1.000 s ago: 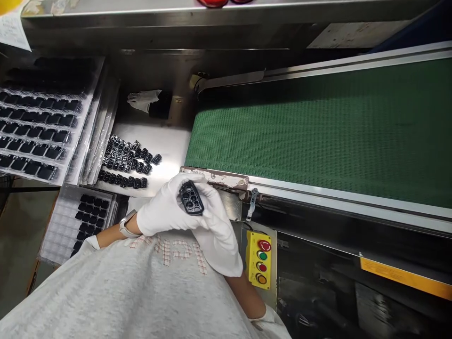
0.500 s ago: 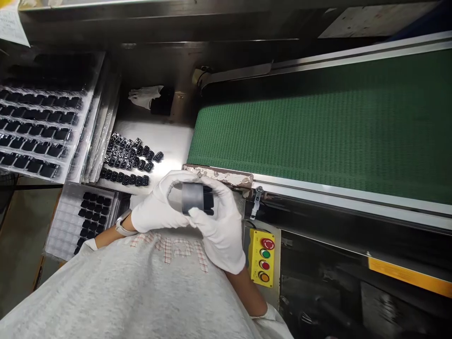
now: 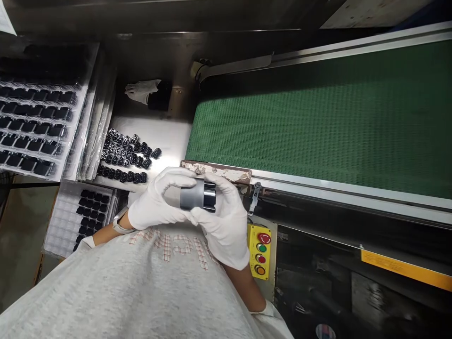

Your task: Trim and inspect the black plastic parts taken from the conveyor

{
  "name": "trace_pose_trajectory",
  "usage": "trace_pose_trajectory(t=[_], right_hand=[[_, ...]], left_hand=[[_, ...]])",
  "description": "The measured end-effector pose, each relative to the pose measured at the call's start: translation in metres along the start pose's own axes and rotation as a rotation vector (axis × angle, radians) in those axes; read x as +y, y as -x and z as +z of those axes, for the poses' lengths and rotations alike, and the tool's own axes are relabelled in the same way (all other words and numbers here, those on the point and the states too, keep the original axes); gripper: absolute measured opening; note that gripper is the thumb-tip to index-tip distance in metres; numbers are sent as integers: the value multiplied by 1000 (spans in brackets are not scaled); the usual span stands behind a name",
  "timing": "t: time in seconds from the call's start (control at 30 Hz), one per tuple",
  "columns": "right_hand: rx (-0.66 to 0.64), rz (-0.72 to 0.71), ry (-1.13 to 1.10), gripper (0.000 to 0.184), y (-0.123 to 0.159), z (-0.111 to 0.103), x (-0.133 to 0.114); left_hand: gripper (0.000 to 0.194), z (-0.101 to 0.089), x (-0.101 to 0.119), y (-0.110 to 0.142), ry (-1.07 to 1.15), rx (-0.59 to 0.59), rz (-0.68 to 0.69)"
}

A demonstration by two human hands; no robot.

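Observation:
Between my two white-gloved hands is a dark cylindrical plastic part (image 3: 192, 196), lying sideways, with a smooth matte grey sleeve on the left and glossy black prongs on the right. My left hand (image 3: 158, 200) curves round its left end, thumb and fingers touching the sleeve. My right hand (image 3: 226, 214) grips the part from the right, its thumb below and fingers above. The palm-side faces of the part are hidden. Small black pieces (image 3: 123, 161) stand in rows on the metal table (image 3: 160, 134) beyond my left hand.
A green conveyor belt (image 3: 300, 122) runs off to the right behind a metal rail. Stacked trays (image 3: 76, 136) of black parts stand at left, with a lower tray (image 3: 61, 219) below. A yellow button box (image 3: 260, 252) hangs near my right forearm. White gloves (image 3: 143, 90) lie at the back.
The part has turned slightly between my hands, so more of its black pronged end shows. Both hands still hold it. The whole view has shifted a little.

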State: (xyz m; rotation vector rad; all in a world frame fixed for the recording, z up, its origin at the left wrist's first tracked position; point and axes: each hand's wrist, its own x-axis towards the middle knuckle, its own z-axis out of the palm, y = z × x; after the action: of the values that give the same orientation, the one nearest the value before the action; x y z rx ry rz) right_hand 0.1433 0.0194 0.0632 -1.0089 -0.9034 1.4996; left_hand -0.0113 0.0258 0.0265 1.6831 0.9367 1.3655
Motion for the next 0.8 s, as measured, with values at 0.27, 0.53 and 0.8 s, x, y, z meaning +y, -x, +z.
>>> trace_pose_trajectory(t=[0.27, 0.53, 0.8], right_hand=[[-53, 102, -91, 56, 4, -3, 3], [-58, -17, -24, 54, 4, -6, 5], [-36, -55, -31, 51, 7, -4, 6]], left_hand=[[23, -6, 16, -6, -9, -49, 66], [27, -1, 16, -2, 136, -1, 3], [25, -10, 22, -9, -176, -141, 146]])
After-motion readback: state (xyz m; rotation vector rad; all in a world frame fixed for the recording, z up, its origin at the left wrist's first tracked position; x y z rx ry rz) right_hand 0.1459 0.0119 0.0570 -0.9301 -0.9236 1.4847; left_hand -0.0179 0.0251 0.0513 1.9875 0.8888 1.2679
